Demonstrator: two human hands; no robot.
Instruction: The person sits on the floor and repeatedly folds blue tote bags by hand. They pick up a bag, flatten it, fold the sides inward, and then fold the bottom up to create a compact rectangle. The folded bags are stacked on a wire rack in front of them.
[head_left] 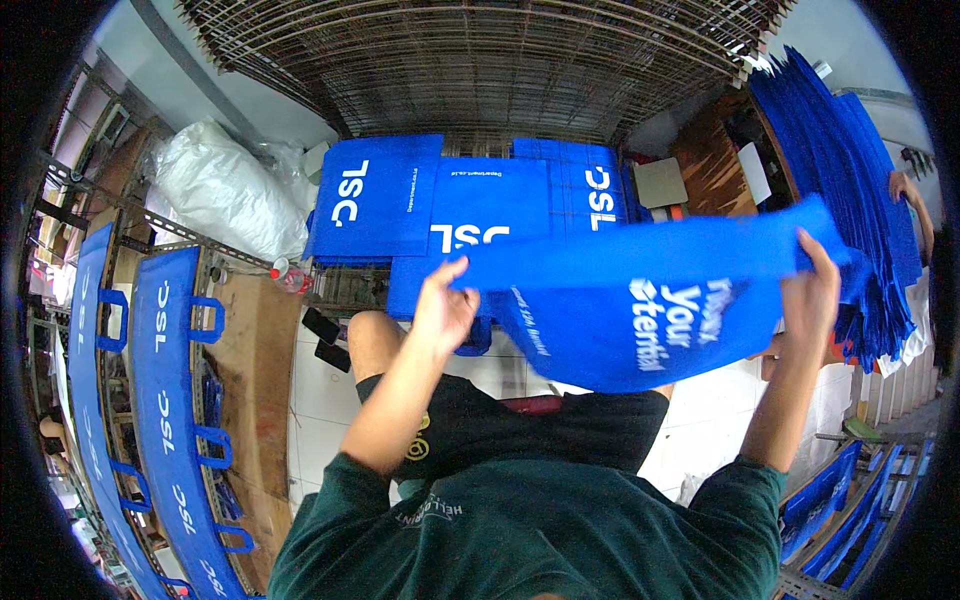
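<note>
I hold one blue bag (590, 335) in the air above my lap, between me and the far wire rack. The fingers of my left hand (445, 300) are pinched at its left end; those of my right hand (815, 295) grip its right end, their exact closure blurred. White lettering is already on the side facing me.

Done, as far as visible: several printed blue pieces (490, 195) lie flat and overlapping at the far side, under the stacked wire racks (480, 70); further lettered bags (165, 310) lie along the left racking.

Outstanding, in my judgement: the held bag is not yet set down. A thick blue sheaf (825, 170) hangs at far right, beside another person's hand (908, 190); I cannot tell whether it is printed.
</note>
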